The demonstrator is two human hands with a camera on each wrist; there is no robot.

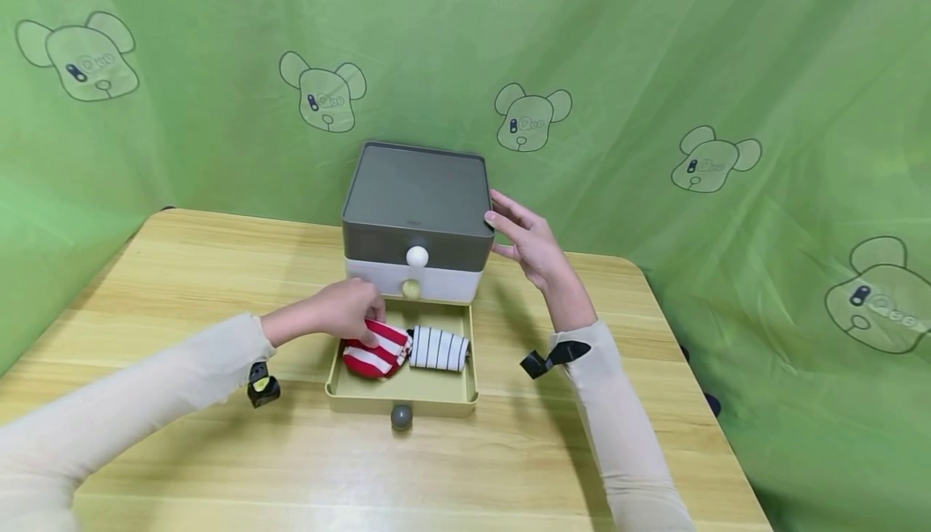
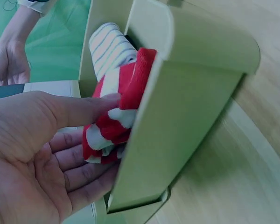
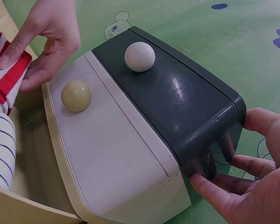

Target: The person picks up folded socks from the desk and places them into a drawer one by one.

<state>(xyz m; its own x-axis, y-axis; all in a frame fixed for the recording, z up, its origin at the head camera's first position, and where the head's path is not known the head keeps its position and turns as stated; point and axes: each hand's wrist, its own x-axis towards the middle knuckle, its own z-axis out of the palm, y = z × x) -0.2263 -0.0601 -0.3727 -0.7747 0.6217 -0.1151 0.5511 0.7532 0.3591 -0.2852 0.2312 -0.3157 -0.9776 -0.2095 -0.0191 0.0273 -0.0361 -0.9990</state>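
Note:
My left hand [image 1: 347,308] pinches a folded red-and-white striped sock [image 2: 130,79] between thumb and fingers, at the left side of a pulled-out beige drawer [image 1: 407,390]. Beside it in the drawer lies a rolled white sock with dark stripes [image 1: 440,349]. The drawer is the lowest of a small three-tier drawer box, with a dark grey top tier [image 1: 418,192] and a white middle tier [image 3: 116,154], both closed. My right hand [image 1: 537,245] rests its spread fingertips against the dark tier's right side.
The box stands near the back of a wooden table [image 1: 218,273], before a green curtain [image 1: 436,39] printed with bear heads. A grey knob [image 1: 401,416] juts from the open drawer's front. White [image 3: 140,57] and beige [image 3: 76,96] knobs stick out from the upper tiers.

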